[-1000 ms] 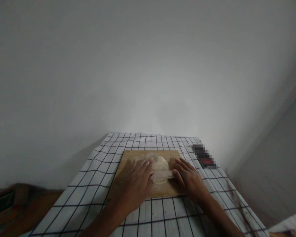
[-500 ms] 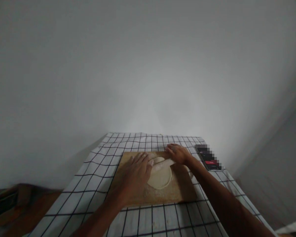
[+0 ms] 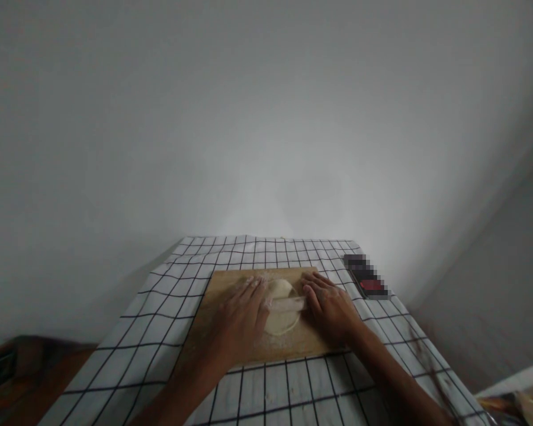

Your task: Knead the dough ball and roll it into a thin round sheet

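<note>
A round, flattened sheet of dough [image 3: 282, 323] lies on a floured wooden board [image 3: 270, 350]. Across its middle rests a pale rolling pin [image 3: 289, 304], nearly level from left to right. My left hand [image 3: 243, 312] covers the pin's left end, palm down and closed over it, with floury fingers pointing forward. Over the right end my right hand [image 3: 332, 305] is closed in the same way, its fingers bent over the pin. Both ends of the pin are hidden under the hands.
The board lies on a table with a white, black-checked cloth [image 3: 164, 319]. A dark, blurred-out flat item with a red patch [image 3: 366, 278] sits at the right edge. A grey wall [image 3: 266, 130] rises behind. Brown clutter [image 3: 22, 367] shows at lower left.
My right hand has come nearer to me, and the rolling pin has swung from slanted to nearly level over the dough. The view has shifted slightly.
</note>
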Motion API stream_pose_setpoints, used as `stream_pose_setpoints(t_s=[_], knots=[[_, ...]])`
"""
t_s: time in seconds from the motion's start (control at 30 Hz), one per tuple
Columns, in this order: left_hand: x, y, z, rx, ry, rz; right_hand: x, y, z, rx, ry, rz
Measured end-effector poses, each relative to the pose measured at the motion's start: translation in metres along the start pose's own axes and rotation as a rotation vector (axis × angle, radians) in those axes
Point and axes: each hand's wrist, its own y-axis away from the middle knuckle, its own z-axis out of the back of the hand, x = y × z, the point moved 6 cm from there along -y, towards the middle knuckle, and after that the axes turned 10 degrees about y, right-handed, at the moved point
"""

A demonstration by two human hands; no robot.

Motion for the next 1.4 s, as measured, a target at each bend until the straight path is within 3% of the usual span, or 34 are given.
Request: stream_pose_setpoints(t_s=[0.23, 0.37, 0.47, 0.63, 0.97, 1.1, 1.2, 1.4], knots=[[-0.021, 0.033, 0.015, 0.041, -0.039, -0.091, 0.033, 0.064, 0.012, -0.041, -0.026, -0.097], [-0.02, 0.045, 0.015, 0.028, -0.05, -0.13, 0.037, 0.078, 0.009, -0.028, -0.004, -0.092], [-0.02, 0.04, 0.017, 0.034, -0.044, -0.125, 0.026, 0.061, 0.007, 0.0, 0.015, -0.047], [-0.015, 0.02, 0.014, 0.016, -0.062, -0.112, 0.002, 0.008, 0.003, 0.061, 0.06, -0.021], [0.021, -0.016, -0.003, 0.044, -0.059, -0.045, -0.03, -0.086, -0.038, 0.209, 0.077, 0.066], [0.023, -0.02, -0.001, 0.001, -0.023, 0.076, -0.034, -0.09, -0.051, 0.246, 0.042, 0.168], [0.013, -0.019, 0.002, 0.006, -0.021, 0.068, -0.036, -0.08, -0.054, 0.221, 0.024, 0.185], [0.007, -0.011, -0.002, 0.015, -0.018, -0.006, -0.033, -0.044, -0.036, 0.101, 0.035, 0.069]])
